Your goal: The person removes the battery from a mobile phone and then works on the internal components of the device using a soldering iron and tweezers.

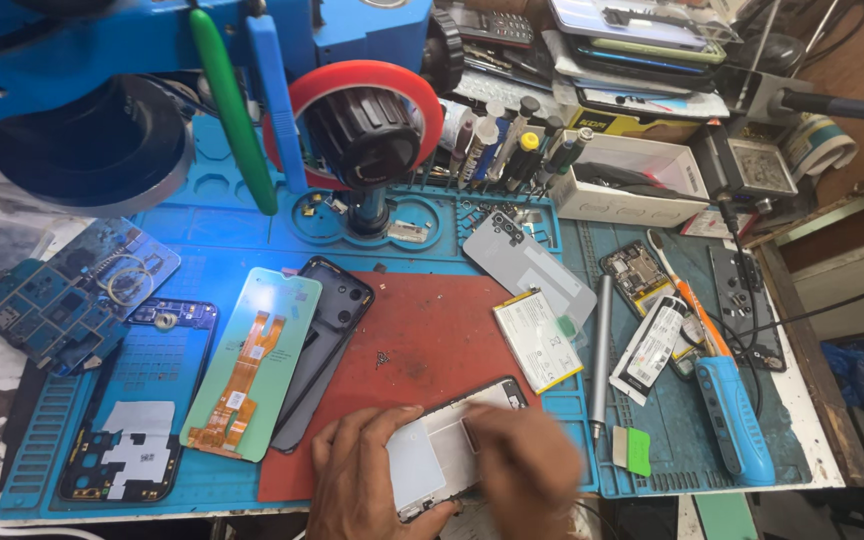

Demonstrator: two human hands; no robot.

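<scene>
An opened phone body (439, 447) with a pale inner frame lies at the front edge of the red mat (422, 330). My left hand (357, 478) holds its left side, thumb resting along the top edge. My right hand (524, 462) is blurred and lies over the phone's right part, fingers closed against it; whether it grips anything small is unclear. A white battery (536, 339) lies just beyond the phone.
A green screen panel with an orange flex cable (252, 362), a black back cover (327, 340), a grey back cover (529, 268), circuit boards, a metal pen tool (600, 350), a blue-handled tool (735, 418) and a microscope stand (367, 140) crowd the blue mat.
</scene>
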